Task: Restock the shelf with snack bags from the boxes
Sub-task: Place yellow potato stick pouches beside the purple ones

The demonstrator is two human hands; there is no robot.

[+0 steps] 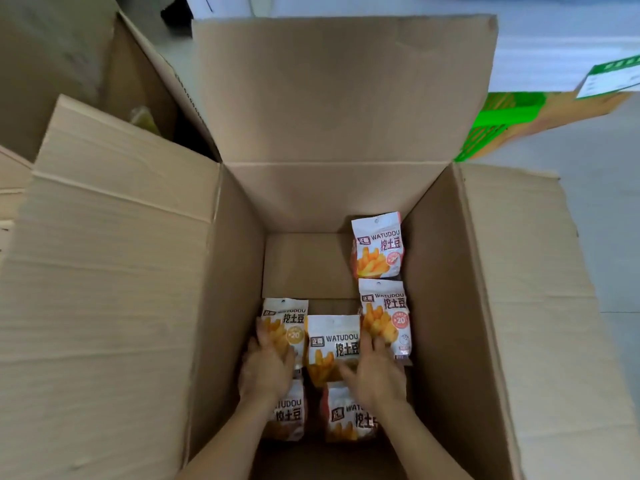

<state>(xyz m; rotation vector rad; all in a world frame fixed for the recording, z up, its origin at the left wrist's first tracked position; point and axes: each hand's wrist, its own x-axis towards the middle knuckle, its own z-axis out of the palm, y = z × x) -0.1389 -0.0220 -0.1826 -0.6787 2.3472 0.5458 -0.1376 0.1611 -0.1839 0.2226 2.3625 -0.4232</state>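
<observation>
A large open cardboard box (446, 271) stands below me with several white and orange WATUDOU snack bags on its bottom. Both my hands reach down into it. My left hand (266, 363) lies with spread fingers on the left bag (289, 318). My right hand (375, 374) rests over the right edge of the middle bag (332, 337), thumb across it, fingers touching the bag on the right (386, 313). Neither hand has lifted a bag. Another bag (377, 244) lies at the far right corner. Two more bags (346, 419) lie under my wrists. No shelf is in view.
The box's flaps (114, 271) stand out wide to the left, right and far side. A second open cardboard box (86, 64) is at the back left. A flattened green-printed carton (502, 116) lies on the pale floor at the back right.
</observation>
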